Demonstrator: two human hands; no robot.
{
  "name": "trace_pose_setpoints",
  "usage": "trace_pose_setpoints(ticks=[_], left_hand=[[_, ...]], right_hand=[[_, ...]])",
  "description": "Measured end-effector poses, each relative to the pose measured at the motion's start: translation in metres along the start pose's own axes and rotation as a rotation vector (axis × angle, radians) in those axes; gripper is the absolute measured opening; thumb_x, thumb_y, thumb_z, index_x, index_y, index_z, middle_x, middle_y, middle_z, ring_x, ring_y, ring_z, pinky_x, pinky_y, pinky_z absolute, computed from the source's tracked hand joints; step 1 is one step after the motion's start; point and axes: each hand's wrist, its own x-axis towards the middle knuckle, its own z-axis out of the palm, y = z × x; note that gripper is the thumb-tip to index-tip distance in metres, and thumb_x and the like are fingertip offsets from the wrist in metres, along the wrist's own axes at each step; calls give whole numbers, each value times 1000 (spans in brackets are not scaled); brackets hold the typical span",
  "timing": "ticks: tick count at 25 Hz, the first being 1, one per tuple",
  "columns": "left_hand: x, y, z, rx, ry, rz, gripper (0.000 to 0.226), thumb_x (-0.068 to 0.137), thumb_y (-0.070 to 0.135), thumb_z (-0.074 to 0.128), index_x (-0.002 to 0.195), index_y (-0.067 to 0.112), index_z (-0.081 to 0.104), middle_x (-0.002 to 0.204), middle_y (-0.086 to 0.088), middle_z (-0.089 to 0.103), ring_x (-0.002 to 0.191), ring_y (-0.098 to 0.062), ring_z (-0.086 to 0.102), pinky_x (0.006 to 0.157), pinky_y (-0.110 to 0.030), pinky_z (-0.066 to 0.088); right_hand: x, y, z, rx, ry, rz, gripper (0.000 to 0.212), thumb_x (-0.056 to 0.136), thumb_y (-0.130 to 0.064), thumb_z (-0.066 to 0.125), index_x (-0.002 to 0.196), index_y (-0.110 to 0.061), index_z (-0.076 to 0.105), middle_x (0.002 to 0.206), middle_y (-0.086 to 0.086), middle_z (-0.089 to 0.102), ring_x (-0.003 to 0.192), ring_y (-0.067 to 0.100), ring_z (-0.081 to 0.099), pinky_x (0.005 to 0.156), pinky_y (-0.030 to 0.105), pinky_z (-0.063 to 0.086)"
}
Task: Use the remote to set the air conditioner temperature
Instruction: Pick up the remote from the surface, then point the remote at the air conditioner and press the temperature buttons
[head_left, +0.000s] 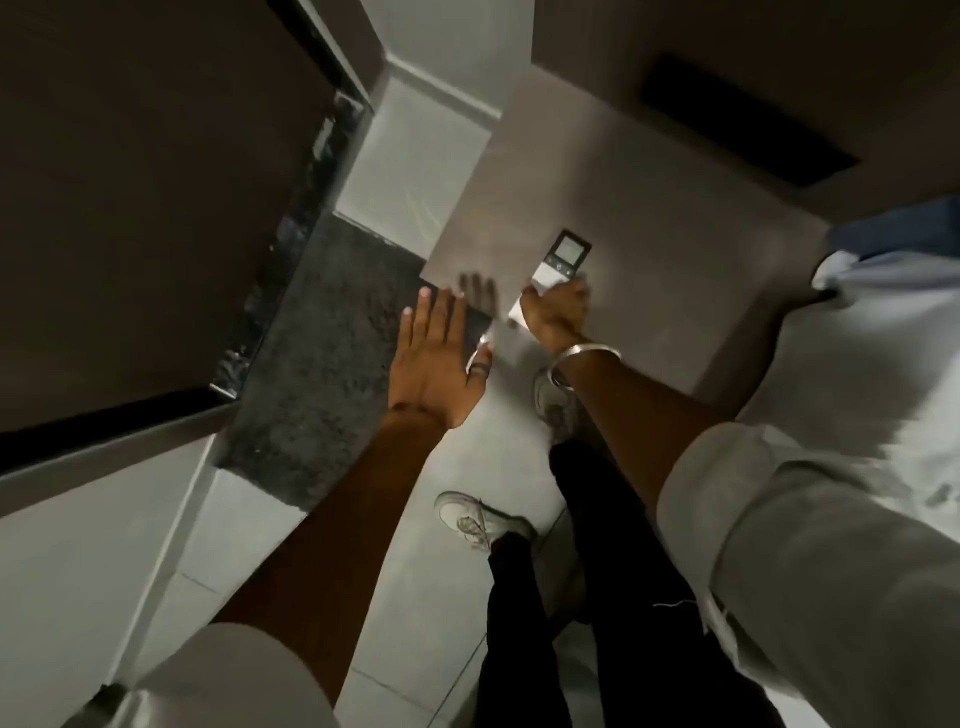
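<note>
remote (558, 262) gripped in my right hand (556, 312) over the grey tabletop (649, 270), my left hand (434, 358) beside the remote, fingers spread, holding nothing

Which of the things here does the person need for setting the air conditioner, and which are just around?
Needed: remote, gripped in the right hand.

Just around: brown tabletop, open left hand with a ring, metal bangle, pale shoes, white cloth, tiled floor.

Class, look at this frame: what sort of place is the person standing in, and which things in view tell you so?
Probably a room in a home or hotel: a tiled floor, a glossy brown cabinet top and a remote held in the right hand. The left hand is open.
</note>
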Motion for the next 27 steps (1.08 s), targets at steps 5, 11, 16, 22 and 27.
trace_pose_setpoints(ticks=[5,11,16,22,27], left_hand=[[16,-24,42,-24,-15,-49,74,108,51,28,166,11,5,175,-13,-2,161,-30,-11,133,-46,-4],[-41,-30,-52,-98,178,-127,73,109,45,35,166,8,8,175,-13,2,162,-30,-9,133,-46,-2],[-134,-48,-214,-3,633,-109,73,107,43,42,164,4,17,174,-15,12,162,-34,1,133,-48,4],[-300,-77,-461,322,1358,-205,74,108,46,41,164,3,16,172,-20,15,159,-43,8,131,-45,-2],[-450,-86,-592,487,1773,-313,76,107,49,38,165,6,14,173,-19,13,160,-43,7,132,-51,1]], right_hand=[[40,2,41,-23,139,63,98,84,-38,73,158,2,22,153,23,42,133,40,55,105,43,50],[-38,-24,-15,281,-260,-88,41,72,-5,81,112,-8,68,96,10,77,75,23,76,64,29,61],[-219,-127,-88,460,-749,-532,57,74,20,77,111,-21,61,94,16,81,61,24,78,54,40,66],[-483,-286,-202,444,-966,-1223,57,80,10,81,125,-12,55,85,3,80,66,22,77,61,41,66],[-674,-345,-276,461,-1013,-1643,51,84,9,80,121,-8,49,95,12,74,71,26,75,66,44,65]])
